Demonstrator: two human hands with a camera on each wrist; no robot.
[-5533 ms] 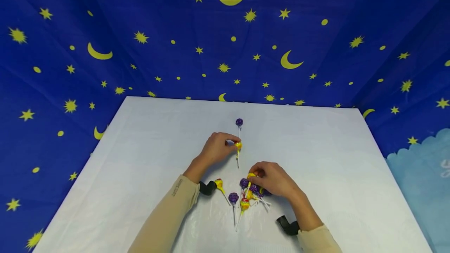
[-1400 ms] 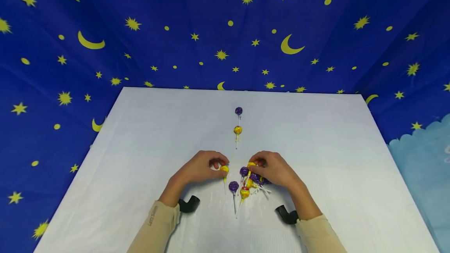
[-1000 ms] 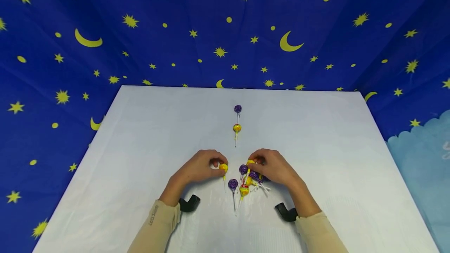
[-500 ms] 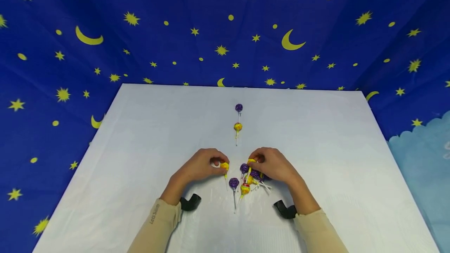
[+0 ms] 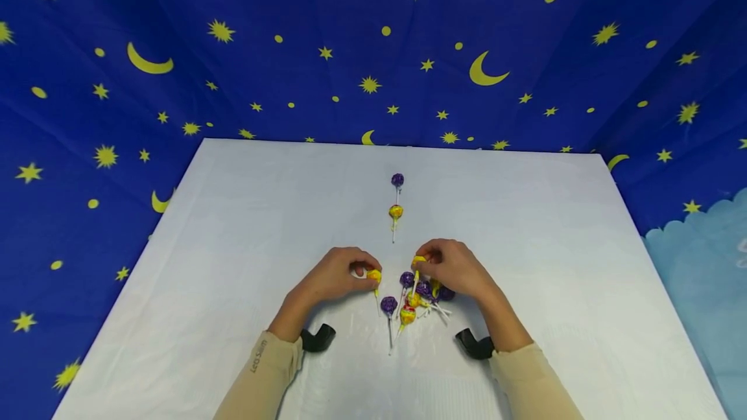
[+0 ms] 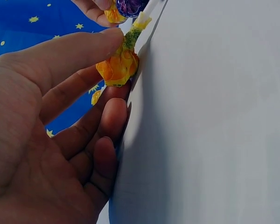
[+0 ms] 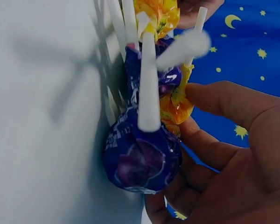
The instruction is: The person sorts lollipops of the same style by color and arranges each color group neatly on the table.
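My left hand [image 5: 341, 274] pinches a yellow lollipop [image 5: 374, 275] by its wrapped head, between thumb and fingers, its stick pointing towards me. The left wrist view shows the orange-yellow wrapper [image 6: 119, 67] under the thumb. At the pile's far side, my right hand [image 5: 458, 268] pinches another yellow lollipop [image 5: 417, 262]. Below it lie several purple and yellow lollipops, among them a purple one [image 5: 406, 279] and a red-and-yellow one [image 5: 407, 314]. A large purple head [image 7: 142, 156] partly covers the right fingers in the right wrist view. Left of the pile lies a purple lollipop [image 5: 388, 305].
Farther off on the white table [image 5: 280, 199], a purple lollipop [image 5: 397, 179] and a yellow lollipop [image 5: 395, 212] lie end to end in a line. Black curved pieces [image 5: 318, 338] are on both wrists. A blue star-patterned cloth [image 5: 292, 50] hangs behind the table.
My left hand has let go of the yellow lollipop below the far purple one, come back nearer, and taken the yellow lollipop left of the pile. My right hand has shifted slightly away with its lollipop.
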